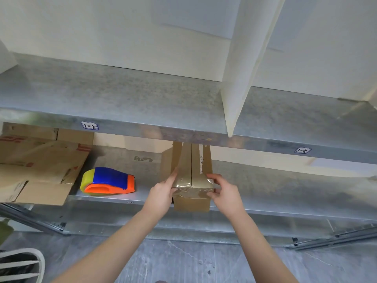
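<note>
Closest to the camera, along the bottom of the frame, is the floor [183, 262]: grey stone-look tile with pale veins. A white slatted object [30, 264] pokes in at the lower left corner. Both bare forearms come up from the bottom edge toward the middle.

The left hand [161, 196] has a loose grip, with its forefinger laid straight up the left edge of the cardboard box [191, 204]. The right hand [225, 194] has a narrow grip, thumb on top and fingers below, pinching the box's near right corner. That corner is wrapped in shiny clear tape [184, 183]. The box sits dead centre of the frame on the front lip of the lower shelf [285, 190], hanging a bit over the edge and running back under the shelf above.

The lower shelf is dull galvanised metal. Left of the box, well apart from it, a tape dispenser [108, 181] in blue, orange and yellow lies on its side. Further left is a pile of flattened cartons [40, 160].

Above that, across the middle of the frame, is the upper shelf [122, 94], made of the same speckled metal. Two small labels are stuck on its front edge, one at the left [89, 126] and one at the right [303, 150]. A white divider panel [240, 78] stands on it right of centre, with a plain off-white wall [102, 27] behind.
</note>
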